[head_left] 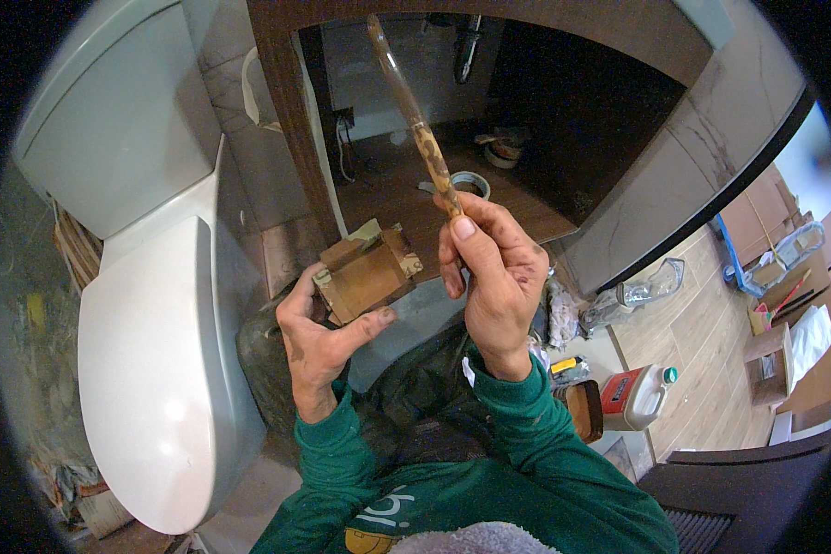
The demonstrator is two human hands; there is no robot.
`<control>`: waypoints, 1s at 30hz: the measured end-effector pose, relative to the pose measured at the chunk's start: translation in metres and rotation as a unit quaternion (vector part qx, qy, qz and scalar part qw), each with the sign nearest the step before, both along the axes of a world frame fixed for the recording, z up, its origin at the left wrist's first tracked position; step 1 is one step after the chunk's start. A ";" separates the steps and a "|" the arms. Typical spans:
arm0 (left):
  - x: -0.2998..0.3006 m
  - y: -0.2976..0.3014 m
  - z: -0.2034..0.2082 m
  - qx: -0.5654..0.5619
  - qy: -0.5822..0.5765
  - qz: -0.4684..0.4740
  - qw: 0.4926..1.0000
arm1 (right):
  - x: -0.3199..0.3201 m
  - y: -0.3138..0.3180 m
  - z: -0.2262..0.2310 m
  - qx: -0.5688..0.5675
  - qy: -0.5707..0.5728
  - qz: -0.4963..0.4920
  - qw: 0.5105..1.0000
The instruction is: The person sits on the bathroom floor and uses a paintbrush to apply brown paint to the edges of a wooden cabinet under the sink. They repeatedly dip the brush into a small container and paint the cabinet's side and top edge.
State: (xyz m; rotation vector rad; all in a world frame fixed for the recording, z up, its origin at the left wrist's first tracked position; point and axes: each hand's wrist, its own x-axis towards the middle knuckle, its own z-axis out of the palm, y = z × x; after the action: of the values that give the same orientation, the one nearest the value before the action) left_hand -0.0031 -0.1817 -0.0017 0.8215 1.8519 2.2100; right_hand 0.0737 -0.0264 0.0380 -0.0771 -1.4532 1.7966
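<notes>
At upper centre, we are pinching the stained stick [425,146] low in our right hand [500,272], seemingly to leave its dimly lit length free, while our left hand [319,346] is clamping the brown box [369,283] left of centre.

Toilet [148,369] — left. Cabinet [282,92] — ahead, tape roll [483,185] on its floor. Box [371,280]: in left hand [319,342], between toilet and right hand [503,286]. Stick [415,120]: in right hand, before cabinet. Jug [632,399]: right of right sleeve [531,415].

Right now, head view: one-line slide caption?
Left hand holds a small open brown box; right hand holds a slim, brown-smeared stick before an open cabinet.
</notes>
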 end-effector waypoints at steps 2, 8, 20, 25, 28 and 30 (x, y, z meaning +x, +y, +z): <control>0.001 0.000 0.000 0.004 -0.010 -0.003 1.000 | -0.001 0.000 0.000 -0.003 0.007 0.003 1.000; 0.002 -0.001 0.001 0.001 -0.008 -0.005 1.000 | -0.002 -0.001 -0.002 -0.017 -0.021 -0.003 1.000; 0.001 0.001 -0.001 0.001 -0.011 -0.010 1.000 | 0.001 0.004 -0.001 -0.023 0.023 0.008 0.999; 0.002 0.001 -0.001 0.000 -0.010 -0.010 1.000 | -0.001 0.004 -0.001 -0.017 0.009 -0.008 1.000; 0.002 0.001 -0.002 -0.001 -0.006 -0.010 1.000 | -0.002 0.004 -0.002 -0.012 -0.003 -0.013 1.000; 0.001 0.001 -0.001 -0.004 -0.005 -0.009 1.000 | -0.001 0.003 -0.003 -0.013 -0.009 -0.012 1.000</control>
State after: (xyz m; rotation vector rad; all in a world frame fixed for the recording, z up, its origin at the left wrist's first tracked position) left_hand -0.0020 -0.1803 -0.0031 0.8204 1.8407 2.1914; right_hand 0.0727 -0.0230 0.0347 -0.1242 -1.4364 1.7989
